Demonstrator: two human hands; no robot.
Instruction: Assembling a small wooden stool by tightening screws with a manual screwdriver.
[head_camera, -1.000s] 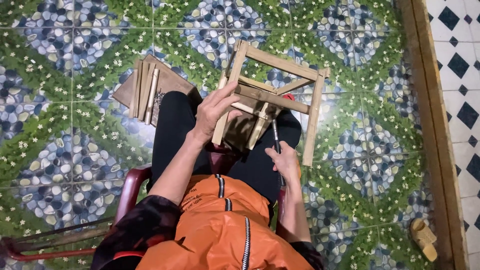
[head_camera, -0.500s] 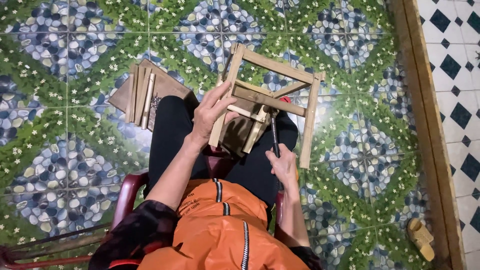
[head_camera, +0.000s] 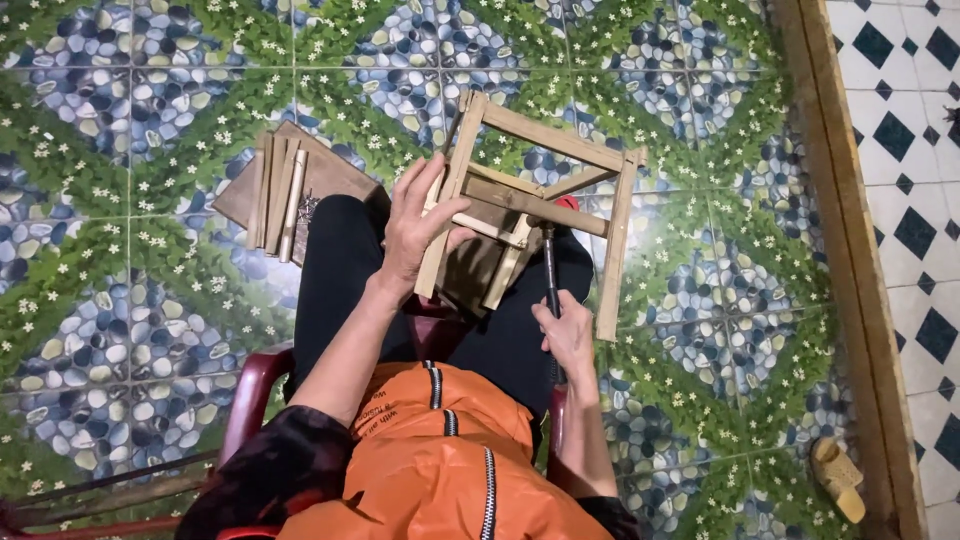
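A wooden slat frame (head_camera: 545, 145), like a small stool skeleton, rests on my lap, over my black trousers. My left hand (head_camera: 415, 225) grips its left upright slat. My right hand (head_camera: 568, 335) holds a thin dark metal tool (head_camera: 549, 265) with its tip up against the frame's middle crossbar. I sit on a dark red plastic chair (head_camera: 255, 395) and wear an orange zipped vest.
A brown board with several loose wooden slats (head_camera: 283, 190) lies on the floor to my left. The floor is patterned tile with pebbles, leaves and white flowers. A wooden threshold (head_camera: 850, 270) runs along the right, with a yellow sandal (head_camera: 838, 478) beside it.
The tool in my right hand has shifted slightly up toward the crossbar. My left hand keeps its grip on the frame.
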